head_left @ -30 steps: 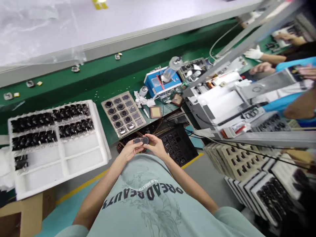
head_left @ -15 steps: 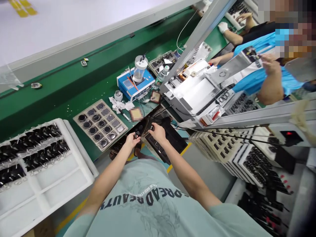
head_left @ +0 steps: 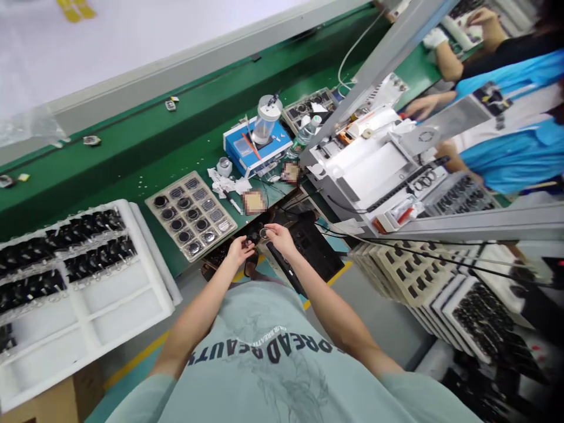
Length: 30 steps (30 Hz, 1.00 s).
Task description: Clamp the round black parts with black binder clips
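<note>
My right hand [head_left: 281, 239] is closed in a pinch on a small round black part with a shiny rim [head_left: 264, 232], in front of the table edge. Just to the left, my left hand [head_left: 240, 251] has its fingers curled around a small dark piece [head_left: 248, 242], whose kind is too small to tell. The two hands are apart, at about the same height. On the green table [head_left: 176, 158], a clear tray [head_left: 192, 257] of round black parts lies nearest to my left hand.
At left, a white foam tray [head_left: 110, 288] holds rows of black parts. A blue box [head_left: 238, 151] carries a clear jar [head_left: 265, 124], with a bottle [head_left: 305, 136] beside it. A white machine [head_left: 379, 158] and stacked trays [head_left: 405, 273] stand at right. Co-workers' arms [head_left: 447, 61] show beyond.
My view has shifted, so the table things appear further right. My hands have come closer together, and the round part in my right hand now shows its shiny rim.
</note>
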### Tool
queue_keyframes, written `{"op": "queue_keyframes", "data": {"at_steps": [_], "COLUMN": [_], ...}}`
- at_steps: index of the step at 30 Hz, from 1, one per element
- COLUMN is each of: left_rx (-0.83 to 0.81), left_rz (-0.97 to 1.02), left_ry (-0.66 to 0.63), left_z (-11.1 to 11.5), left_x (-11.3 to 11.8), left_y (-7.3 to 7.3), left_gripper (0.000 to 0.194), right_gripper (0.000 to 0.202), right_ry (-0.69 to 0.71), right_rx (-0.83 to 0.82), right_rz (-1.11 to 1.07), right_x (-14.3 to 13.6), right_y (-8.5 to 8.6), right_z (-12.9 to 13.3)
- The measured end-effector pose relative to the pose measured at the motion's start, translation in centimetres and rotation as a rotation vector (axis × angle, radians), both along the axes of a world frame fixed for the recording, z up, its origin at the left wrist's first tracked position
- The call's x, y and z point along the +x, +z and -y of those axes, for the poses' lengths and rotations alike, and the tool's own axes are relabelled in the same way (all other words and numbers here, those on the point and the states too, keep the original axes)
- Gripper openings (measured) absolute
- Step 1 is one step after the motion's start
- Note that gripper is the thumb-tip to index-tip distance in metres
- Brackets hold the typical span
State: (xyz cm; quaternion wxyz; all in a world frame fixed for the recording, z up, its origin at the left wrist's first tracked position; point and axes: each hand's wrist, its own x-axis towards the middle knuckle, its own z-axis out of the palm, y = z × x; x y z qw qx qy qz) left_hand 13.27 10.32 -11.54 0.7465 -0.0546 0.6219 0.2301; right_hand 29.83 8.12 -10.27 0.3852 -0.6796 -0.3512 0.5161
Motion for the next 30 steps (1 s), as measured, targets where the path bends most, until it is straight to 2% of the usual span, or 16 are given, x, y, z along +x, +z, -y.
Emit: {"op": "queue_keyframes", "data": {"at_steps": [3, 5, 8, 11, 17, 21, 25, 30], "left_rx": [0.065, 0.128, 0.255, 0.321, 0.341, 0.361, 0.399, 0.443], "left_rz": [0.07, 0.094, 0.05, -0.028, -0.071, -0.093, -0.118, -0.14], "left_ry": [0.03, 0.05, 0.107, 0.185, 0.291, 0.26, 0.176, 0.101], "left_z": [3.3, 5.6, 8.6, 10.7, 12.2, 11.7, 10.9, 9.8], "left_x": [-3.9, -6.6, -10.2, -12.8, -15.6, -16.5, -16.9, -16.7], "left_y": [2.7, 4.5, 6.5, 7.7, 8.3, 8.5, 8.8, 9.3], "left_gripper": [0.01, 0.014, 0.013, 0.009, 0.009, 0.013, 0.016, 0.02], "right_gripper": [0.021, 0.023, 0.024, 0.024, 0.03, 0.029, 0.028, 0.031], "right_ry": [0.337, 0.513, 0.711, 0.855, 0.923, 0.921, 0.946, 1.001], "right_rx": [0.147, 0.2, 0.224, 0.272, 0.411, 0.454, 0.48, 0.469], "right_rz": [0.274, 0.433, 0.618, 0.741, 0.82, 0.822, 0.886, 1.052], "right_x": [-4.4, -7.3, -10.3, -11.3, -10.6, -10.4, -10.7, -11.2], "right_y": [0.4, 0.7, 0.5, -0.5, -2.7, -3.4, -3.1, -1.7], "right_z": [-3.4, -5.7, -8.0, -8.6, -6.5, -5.2, -4.7, -5.4]}}
